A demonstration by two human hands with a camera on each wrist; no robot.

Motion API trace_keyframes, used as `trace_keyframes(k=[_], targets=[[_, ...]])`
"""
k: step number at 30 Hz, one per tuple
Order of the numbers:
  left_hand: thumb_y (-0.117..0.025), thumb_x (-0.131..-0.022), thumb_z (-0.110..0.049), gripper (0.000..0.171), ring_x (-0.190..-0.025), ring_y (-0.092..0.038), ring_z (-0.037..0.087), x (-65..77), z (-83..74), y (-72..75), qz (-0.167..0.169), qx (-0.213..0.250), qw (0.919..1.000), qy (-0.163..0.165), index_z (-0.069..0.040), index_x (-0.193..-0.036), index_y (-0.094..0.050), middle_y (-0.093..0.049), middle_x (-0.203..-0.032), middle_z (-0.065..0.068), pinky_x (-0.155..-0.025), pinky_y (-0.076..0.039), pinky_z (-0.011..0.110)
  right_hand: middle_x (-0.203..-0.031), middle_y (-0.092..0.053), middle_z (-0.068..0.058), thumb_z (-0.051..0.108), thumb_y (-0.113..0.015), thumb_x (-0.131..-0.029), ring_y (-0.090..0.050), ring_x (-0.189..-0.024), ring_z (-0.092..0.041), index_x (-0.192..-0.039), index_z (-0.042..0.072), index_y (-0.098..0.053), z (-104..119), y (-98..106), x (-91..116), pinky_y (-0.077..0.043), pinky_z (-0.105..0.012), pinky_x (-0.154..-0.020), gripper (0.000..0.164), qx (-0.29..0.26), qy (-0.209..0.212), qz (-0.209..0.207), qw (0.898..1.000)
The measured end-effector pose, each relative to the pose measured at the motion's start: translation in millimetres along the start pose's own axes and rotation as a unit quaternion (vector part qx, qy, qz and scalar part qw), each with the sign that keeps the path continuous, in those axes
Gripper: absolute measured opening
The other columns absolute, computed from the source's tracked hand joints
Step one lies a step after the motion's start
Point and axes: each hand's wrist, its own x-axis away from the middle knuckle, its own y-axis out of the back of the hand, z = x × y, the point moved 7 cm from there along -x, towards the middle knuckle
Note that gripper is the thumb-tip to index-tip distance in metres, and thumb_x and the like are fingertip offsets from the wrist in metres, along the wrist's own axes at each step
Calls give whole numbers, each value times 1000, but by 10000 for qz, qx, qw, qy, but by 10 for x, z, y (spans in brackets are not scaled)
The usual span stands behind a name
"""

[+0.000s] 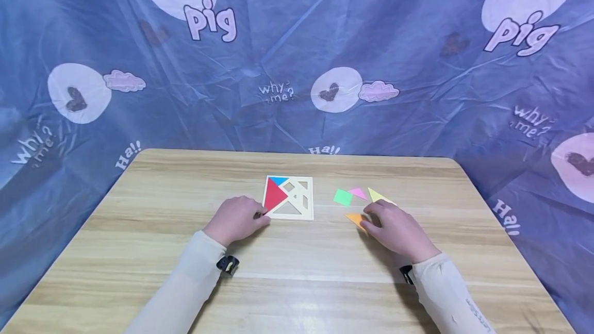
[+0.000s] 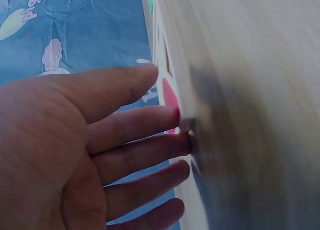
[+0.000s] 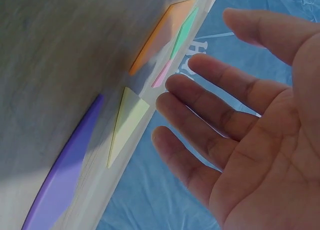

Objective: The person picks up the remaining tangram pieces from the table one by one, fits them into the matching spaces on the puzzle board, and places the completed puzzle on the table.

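A pale wooden tangram tray (image 1: 303, 216) lies mid-table, with a red triangle (image 1: 275, 196) and a blue triangle (image 1: 278, 180) in it. My left hand (image 1: 237, 218) touches the tray's near-left corner by the red piece, its fingers nearly straight in the left wrist view. Over the loose pieces hovers my right hand (image 1: 399, 228), relaxed and holding nothing. Nearest it are an orange piece (image 1: 355, 218), a yellow triangle (image 1: 377, 196) and a purple piece (image 3: 65, 170), which the hand hides in the head view.
Beyond the orange piece, a green square (image 1: 343, 197) and a pink triangle (image 1: 358, 193) lie close together, right of the tray. Behind the wooden table (image 1: 297, 303) hangs a blue printed cloth (image 1: 287, 122).
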Motion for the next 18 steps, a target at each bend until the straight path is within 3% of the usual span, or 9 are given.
trace_keyframes(k=[3,12,16,18], targets=[[-69,-84,-37,18,-61,-48,11,17,-44,-1,122,39,9999,6,-25,-70,-68,-55,-63,-12,-61,-42,32,-105,-65,-4,31,-69,-85,-62,-95,-23,-107,10,-68,34,-10,4,-49,-45,-83,30,-28,60,-5,10000],[-69,-84,-35,13,-64,-49,11,105,-179,26,761,389,9963,59,-26,-74,-70,-56,-69,-11,-66,-42,31,-95,-61,-1,29,-71,-84,-51,-76,-12,-101,10,-68,245,-123,-2,-46,-34,-70,26,-111,541,112,9984],[-71,-83,-34,12,-63,-48,12,133,-236,34,849,510,9951,-42,-23,-79,-69,-53,-65,-9,-65,-41,31,-94,-58,1,28,-72,-83,-49,-78,-11,-101,11,-67,326,-158,19,-46,-33,-71,25,-95,875,65,9961],[-71,-83,-35,14,-62,-47,12,123,-236,39,734,508,9960,-56,-21,-83,-70,-53,-64,-9,-64,-41,30,-99,-59,0,28,-71,-83,-53,-84,-12,-105,10,-67,359,-169,32,-49,-34,-76,28,-80,997,95,9949]])
